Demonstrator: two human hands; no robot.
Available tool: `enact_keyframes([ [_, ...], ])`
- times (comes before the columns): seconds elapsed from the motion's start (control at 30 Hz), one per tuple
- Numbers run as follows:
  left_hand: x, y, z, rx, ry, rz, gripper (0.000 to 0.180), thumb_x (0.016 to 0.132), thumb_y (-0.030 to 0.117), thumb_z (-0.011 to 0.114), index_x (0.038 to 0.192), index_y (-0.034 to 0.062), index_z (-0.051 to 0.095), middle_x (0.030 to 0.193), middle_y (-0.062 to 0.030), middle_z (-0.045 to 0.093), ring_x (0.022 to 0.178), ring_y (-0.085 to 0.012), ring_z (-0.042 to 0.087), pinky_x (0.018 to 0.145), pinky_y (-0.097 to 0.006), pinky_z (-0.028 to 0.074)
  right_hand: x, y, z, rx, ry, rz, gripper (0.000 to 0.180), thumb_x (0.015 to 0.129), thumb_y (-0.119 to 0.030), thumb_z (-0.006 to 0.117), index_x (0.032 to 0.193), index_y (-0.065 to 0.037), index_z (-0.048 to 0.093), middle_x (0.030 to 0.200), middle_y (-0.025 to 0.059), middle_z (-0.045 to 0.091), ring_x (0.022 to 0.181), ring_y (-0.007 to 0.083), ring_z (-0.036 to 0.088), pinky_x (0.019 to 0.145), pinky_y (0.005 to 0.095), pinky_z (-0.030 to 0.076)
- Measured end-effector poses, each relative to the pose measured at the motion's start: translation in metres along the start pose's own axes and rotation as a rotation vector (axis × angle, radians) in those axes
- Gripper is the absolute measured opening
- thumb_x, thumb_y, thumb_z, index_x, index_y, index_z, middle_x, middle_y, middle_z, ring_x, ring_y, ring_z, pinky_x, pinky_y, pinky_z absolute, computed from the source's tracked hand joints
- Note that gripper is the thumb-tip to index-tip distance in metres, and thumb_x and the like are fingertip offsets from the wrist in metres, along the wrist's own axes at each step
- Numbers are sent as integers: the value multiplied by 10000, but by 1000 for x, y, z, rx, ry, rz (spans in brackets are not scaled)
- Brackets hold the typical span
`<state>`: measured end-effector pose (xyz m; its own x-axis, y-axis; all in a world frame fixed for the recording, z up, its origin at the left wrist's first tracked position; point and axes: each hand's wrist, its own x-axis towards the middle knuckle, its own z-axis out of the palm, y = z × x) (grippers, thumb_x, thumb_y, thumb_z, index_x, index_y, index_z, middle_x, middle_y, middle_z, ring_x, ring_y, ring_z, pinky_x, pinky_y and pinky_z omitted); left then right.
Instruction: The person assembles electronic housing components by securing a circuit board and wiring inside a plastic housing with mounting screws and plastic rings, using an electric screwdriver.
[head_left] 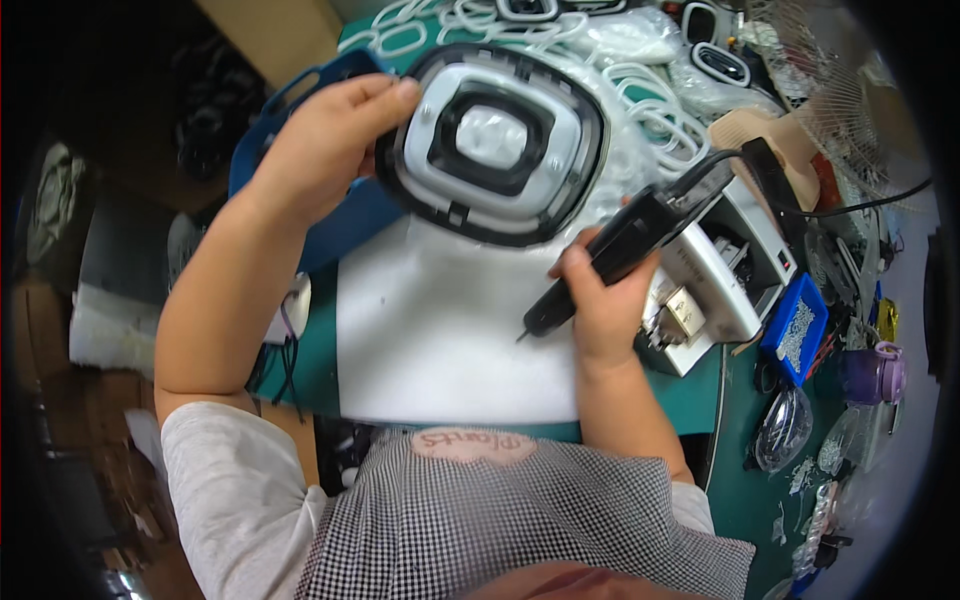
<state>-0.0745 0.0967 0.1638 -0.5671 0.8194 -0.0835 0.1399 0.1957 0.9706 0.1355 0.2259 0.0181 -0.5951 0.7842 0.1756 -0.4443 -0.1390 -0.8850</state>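
A rounded frame of black and pale grey (490, 182) is held up, tilted, above a white sheet (450, 360). It is gripped at its left edge by the left hand (320, 145), thumb on the near face. A black powered screwdriver (610, 250) is grasped by the right hand (608, 310), its tip pointed downward, apart from the frame. A blue basket (340, 238) is partly covered by the left forearm. White ring-shaped parts (665, 130) are heaped beyond; a silver machine (715, 275) and a blue tray (792, 372) are seen at right.
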Motion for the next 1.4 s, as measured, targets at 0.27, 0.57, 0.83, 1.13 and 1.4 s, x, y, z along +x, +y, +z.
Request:
enact_keyframes([
  [0.27, -139, -146, 26, -128, 130, -580, 275, 987, 341, 549, 982, 71, 604, 797, 6, 613, 686, -92, 565, 605, -241, 473, 5, -15, 1, -51, 52, -240, 665, 790, 62, 681, 1302, -23, 265, 887, 108, 588, 676, 178, 619, 627, 313, 546],
  [0.57, -119, -126, 37, 676, 220, 41, 201, 852, 214, 695, 956, 45, 664, 859, -97, 648, 753, -205, 637, 676, -337, 506, 5, -9, -5, -100, 7, -265, 646, 792, 64, 679, 1290, -28, 279, 857, 102, 594, 663, 176, 625, 610, 306, 544],
  [0.83, -27, -119, 105, 1043, 101, 517, 256, 835, 84, 641, 1090, 105, 657, 934, -84, 626, 838, -278, 640, 689, -375, 516, 7, -4, -7, -65, -40, -310, 556, 791, 53, 698, 1207, -22, 338, 853, 87, 600, 662, 166, 633, 595, 294, 543],
  [1.13, 2, -123, 118, 1278, -6, 426, 347, 828, 102, 629, 1165, 185, 606, 919, -84, 608, 818, -257, 642, 660, -390, 509, 12, 0, -8, -87, -50, -351, 488, 775, -3, 747, 1115, -19, 396, 817, 65, 614, 647, 146, 634, 605, 267, 538],
  [1.4, -63, -98, 82, 382, -66, -96, 192, 891, 168, 624, 1073, 110, 608, 741, 25, 539, 623, -48, 506, 521, -234, 388, 8, -1, -7, -94, -20, -349, 570, 800, 22, 709, 1240, -1, 348, 836, 94, 612, 645, 166, 629, 603, 295, 546],
])
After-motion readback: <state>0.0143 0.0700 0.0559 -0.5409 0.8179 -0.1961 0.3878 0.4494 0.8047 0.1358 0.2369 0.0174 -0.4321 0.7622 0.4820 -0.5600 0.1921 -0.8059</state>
